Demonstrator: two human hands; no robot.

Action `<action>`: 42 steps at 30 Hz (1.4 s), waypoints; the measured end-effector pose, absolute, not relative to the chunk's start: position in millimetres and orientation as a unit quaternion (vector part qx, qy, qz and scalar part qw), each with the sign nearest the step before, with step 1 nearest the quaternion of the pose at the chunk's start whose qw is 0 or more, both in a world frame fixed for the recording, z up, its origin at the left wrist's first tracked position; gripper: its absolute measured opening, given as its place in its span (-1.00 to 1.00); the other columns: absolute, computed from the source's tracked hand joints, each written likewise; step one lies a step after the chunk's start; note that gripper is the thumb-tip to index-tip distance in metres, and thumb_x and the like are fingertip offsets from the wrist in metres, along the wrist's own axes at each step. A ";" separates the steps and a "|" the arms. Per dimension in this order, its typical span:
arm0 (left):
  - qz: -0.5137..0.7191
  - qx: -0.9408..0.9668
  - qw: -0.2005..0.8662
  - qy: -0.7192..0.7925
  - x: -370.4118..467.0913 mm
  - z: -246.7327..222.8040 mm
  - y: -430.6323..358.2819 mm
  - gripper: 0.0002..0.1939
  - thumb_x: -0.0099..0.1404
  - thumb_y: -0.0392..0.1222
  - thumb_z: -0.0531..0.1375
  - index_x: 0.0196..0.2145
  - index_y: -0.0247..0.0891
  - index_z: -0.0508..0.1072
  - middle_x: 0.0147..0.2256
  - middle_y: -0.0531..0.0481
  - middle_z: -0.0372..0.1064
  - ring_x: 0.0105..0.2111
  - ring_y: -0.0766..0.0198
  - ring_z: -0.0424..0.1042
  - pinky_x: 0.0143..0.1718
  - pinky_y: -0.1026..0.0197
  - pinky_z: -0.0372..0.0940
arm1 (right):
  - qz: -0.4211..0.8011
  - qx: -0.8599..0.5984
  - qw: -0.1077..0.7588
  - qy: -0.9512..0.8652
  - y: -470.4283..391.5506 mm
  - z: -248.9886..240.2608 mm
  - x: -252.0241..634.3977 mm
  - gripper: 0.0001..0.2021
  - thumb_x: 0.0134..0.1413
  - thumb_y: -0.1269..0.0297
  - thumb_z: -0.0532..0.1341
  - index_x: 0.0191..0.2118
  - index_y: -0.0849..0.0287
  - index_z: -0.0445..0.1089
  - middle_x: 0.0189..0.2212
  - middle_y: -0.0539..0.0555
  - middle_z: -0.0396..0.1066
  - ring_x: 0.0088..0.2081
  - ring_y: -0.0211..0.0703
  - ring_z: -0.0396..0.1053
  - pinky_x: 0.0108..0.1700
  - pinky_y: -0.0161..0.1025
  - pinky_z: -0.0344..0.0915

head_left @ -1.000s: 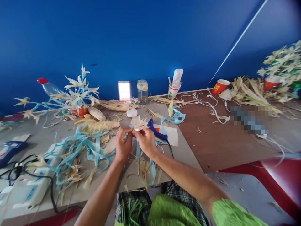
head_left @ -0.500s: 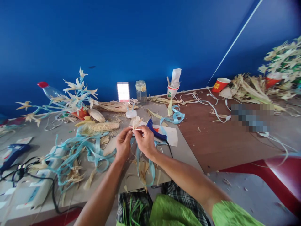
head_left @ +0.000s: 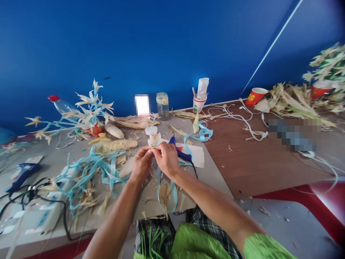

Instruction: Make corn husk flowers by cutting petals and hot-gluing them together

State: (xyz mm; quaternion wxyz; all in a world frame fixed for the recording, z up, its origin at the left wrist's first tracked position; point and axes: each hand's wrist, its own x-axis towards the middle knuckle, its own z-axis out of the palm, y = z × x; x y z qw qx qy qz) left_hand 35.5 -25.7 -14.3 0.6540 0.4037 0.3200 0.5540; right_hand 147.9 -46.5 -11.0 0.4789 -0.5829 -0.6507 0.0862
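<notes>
A pale corn husk flower [head_left: 154, 139] is pinched between both hands at the middle of the table. My left hand [head_left: 142, 162] is closed with thumb and fingertips at the flower's base. From the other side my right hand [head_left: 166, 158] also pinches the base, its fingertips meeting the left ones; a thin pale strip shows there. Just beyond the flower stands a small white round-topped object [head_left: 151, 130]. Right of my right hand lies a blue glue gun [head_left: 183, 153] on a white sheet [head_left: 198, 156]. A light blue ribbon [head_left: 174, 198] hangs in a loop below my hands.
Tangled blue ribbon [head_left: 91, 172] and corn cobs [head_left: 115, 145] lie to the left, near a power strip [head_left: 51, 210] and another glue gun [head_left: 23, 176]. Husk flowers [head_left: 94, 102] stand behind. A glass jar [head_left: 162, 106], paper cups [head_left: 256, 96] and white cables [head_left: 245, 122] line the back.
The flower has turned a little and sits slightly lower against the fingers. Both hands keep their pinch at its base. The view has shifted slightly left.
</notes>
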 end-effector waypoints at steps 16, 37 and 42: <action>0.512 0.436 0.661 0.333 25.0 -16.1 -22.0 -0.69 0.00 -0.05 0.38 -0.51 -0.30 0.36 -0.52 0.10 0.24 -0.57 0.49 0.17 -0.48 0.35 0.19 | 0.614 -0.345 0.565 -0.429 -33.1 7.3 182.7 -0.64 -0.03 -0.04 0.24 -0.33 0.20 0.44 -0.50 -0.05 0.37 -0.55 -0.38 0.20 -0.43 -0.36 0.15; 0.467 0.511 0.619 0.371 22.1 -28.1 -20.4 -0.75 0.00 -0.06 0.36 -0.46 -0.26 0.45 -0.55 0.09 0.28 -0.56 0.41 0.21 -0.49 0.30 0.16 | 0.747 -0.301 0.520 -0.285 -33.3 16.0 193.7 -0.80 -0.23 0.27 0.36 -0.54 0.24 0.35 -0.64 -0.09 0.31 -0.63 -0.41 0.18 -0.51 -0.38 0.16; 0.474 0.509 0.614 0.373 21.8 -26.3 -21.4 -0.74 -0.02 -0.06 0.38 -0.49 -0.24 0.43 -0.58 0.10 0.24 -0.57 0.42 0.19 -0.49 0.30 0.16 | 0.751 -0.327 0.536 -0.205 -30.9 13.0 190.6 -0.82 -0.18 0.34 0.33 -0.55 0.21 0.28 -0.67 -0.11 0.28 -0.65 -0.41 0.12 -0.52 -0.36 0.11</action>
